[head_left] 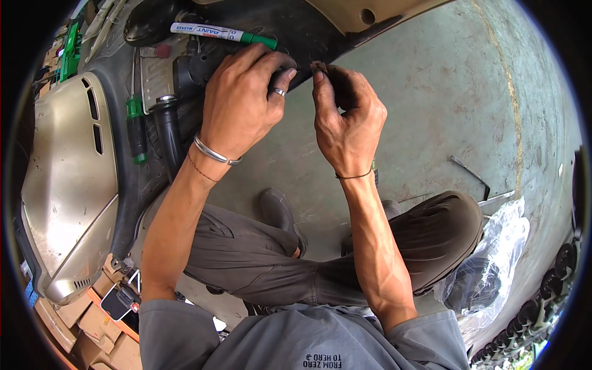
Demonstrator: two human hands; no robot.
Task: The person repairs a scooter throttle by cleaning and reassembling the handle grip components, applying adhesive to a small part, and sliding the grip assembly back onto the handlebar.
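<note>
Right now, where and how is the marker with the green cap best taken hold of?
I would pinch the marker across its white barrel, coming from above: it lies nearly crosswise in view, and this slim, straight part is uncovered, while the left hand crowds the green cap.

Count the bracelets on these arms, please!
3: a silver cuff and a thin reddish string on the left wrist, a thin dark cord on the right wrist.
</note>
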